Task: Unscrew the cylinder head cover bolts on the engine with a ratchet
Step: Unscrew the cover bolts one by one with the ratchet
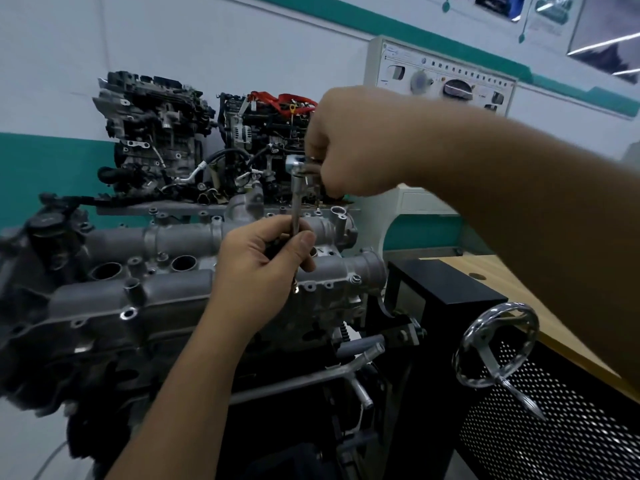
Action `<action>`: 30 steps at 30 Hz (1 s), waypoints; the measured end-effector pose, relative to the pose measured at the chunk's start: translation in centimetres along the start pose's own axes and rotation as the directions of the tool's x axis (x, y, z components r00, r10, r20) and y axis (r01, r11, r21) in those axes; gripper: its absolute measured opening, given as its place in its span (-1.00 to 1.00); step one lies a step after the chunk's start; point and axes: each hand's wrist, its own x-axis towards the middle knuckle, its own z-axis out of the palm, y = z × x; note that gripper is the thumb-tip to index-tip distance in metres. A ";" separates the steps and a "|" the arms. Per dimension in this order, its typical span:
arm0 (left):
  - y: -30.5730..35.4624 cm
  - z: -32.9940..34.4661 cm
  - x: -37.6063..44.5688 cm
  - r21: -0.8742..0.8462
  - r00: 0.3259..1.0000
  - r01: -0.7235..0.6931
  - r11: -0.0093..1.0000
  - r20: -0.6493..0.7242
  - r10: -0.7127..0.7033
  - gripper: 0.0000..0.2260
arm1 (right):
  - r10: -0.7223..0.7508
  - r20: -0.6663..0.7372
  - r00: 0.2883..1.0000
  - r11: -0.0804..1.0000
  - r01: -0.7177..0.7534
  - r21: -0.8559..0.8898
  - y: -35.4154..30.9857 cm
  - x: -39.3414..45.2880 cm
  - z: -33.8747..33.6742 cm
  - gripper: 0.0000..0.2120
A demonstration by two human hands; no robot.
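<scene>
Two hands share one tool here. The left hand, at the centre of the frame, pinches the lower part of a slim chrome extension bar between thumb and curled fingers, steadying it. The bar's long axis runs almost straight up the frame, from that pinch to the ratchet head just above. The right hand, reaching in from the right edge, curls over the ratchet's handle, which lies roughly level and is mostly hidden under the fingers.

So the turning axis is the upright bar, and the handle sweeps around it — the right hand supplies the swing, the left keeps the socket seated. The bolt itself sits below the left hand's fingers and cannot be seen; it is probably near the right end of the cylinder head cover.

That cover is rough cast grey metal, matte, with rounded tube-like ridges, dark round wells and small bolt bosses along its flanges. It spans the middle left of the frame on the engine. A shiny chrome handwheel stands at lower right before a black perforated panel, and two more engines sit at upper left.
</scene>
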 end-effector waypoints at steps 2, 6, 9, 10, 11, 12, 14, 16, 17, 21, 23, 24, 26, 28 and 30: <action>-0.1 0.1 -0.1 0.010 1.000 -0.016 1.000 -0.013 0.016 -0.91 | 0.020 0.005 1.000 0.999 -0.020 0.041 0.0 0.2 0.0 -0.91; -0.2 0.2 0.0 0.043 0.998 -0.020 0.999 -0.061 0.023 -0.92 | 0.035 0.135 0.990 0.989 -0.053 0.139 -0.8 -0.4 -1.0 -0.63; -0.1 0.0 0.1 -0.005 1.000 0.014 1.000 -0.018 -0.014 -0.92 | 0.045 0.068 0.997 0.996 -0.050 0.070 0.0 0.3 -0.5 -0.89; -0.1 0.0 0.1 0.011 1.000 0.001 1.000 -0.010 -0.001 -0.90 | 0.045 0.033 0.998 0.999 -0.045 0.007 0.2 0.3 -0.2 -0.85; -0.2 0.1 0.1 0.041 1.000 -0.017 0.999 -0.011 0.018 -0.88 | 0.033 0.023 0.999 0.999 -0.033 -0.009 0.3 0.4 0.1 -0.85; -0.2 0.2 0.1 0.066 0.999 -0.028 0.997 -0.020 0.030 -0.87 | 0.023 0.014 1.000 1.000 -0.024 0.017 0.5 0.4 0.2 -0.91; -0.3 0.5 0.2 0.101 0.998 -0.032 0.994 -0.046 0.037 -0.86 | 0.036 0.060 0.998 0.996 -0.041 0.076 0.4 0.4 0.1 -0.72; -0.3 0.5 0.2 0.120 0.997 -0.028 0.992 -0.069 0.036 -0.87 | 0.046 0.083 0.996 0.990 -0.057 0.132 0.2 0.3 -0.3 -0.67; -0.2 0.4 0.2 0.104 0.998 -0.012 0.995 -0.067 0.019 -0.88 | 0.048 0.075 0.996 0.991 -0.057 0.121 0.2 0.3 -0.3 -0.77; 0.1 0.2 0.1 0.102 1.000 -0.010 0.995 -0.012 0.011 -0.89 | 0.043 -0.052 0.998 0.999 -0.042 0.021 1.5 1.0 0.6 -0.79; 0.2 0.4 0.0 0.181 0.998 -0.018 0.983 -0.063 0.030 -0.85 | 0.003 -0.063 0.998 0.999 0.000 0.042 2.0 1.3 0.9 -0.91; 0.4 0.5 0.0 0.222 0.995 -0.009 0.975 -0.091 0.029 -0.84 | -0.008 -0.059 0.998 0.998 0.011 0.058 2.0 1.3 0.9 -0.93; 0.9 0.3 0.0 0.338 0.993 0.014 0.941 -0.116 0.027 -0.87 | -0.004 -0.030 1.000 0.997 0.006 0.080 2.1 1.5 0.8 -0.79; 1.4 -0.4 0.1 0.496 0.997 0.046 0.867 -0.077 -0.009 -0.88 | -0.005 -0.019 1.000 0.996 0.007 0.086 2.5 1.5 0.8 -0.78; 1.9 -1.0 0.1 0.618 0.995 0.077 0.782 0.005 -0.101 -0.86 | -0.001 -0.006 1.000 0.997 0.002 0.081 2.8 1.6 1.2 -0.80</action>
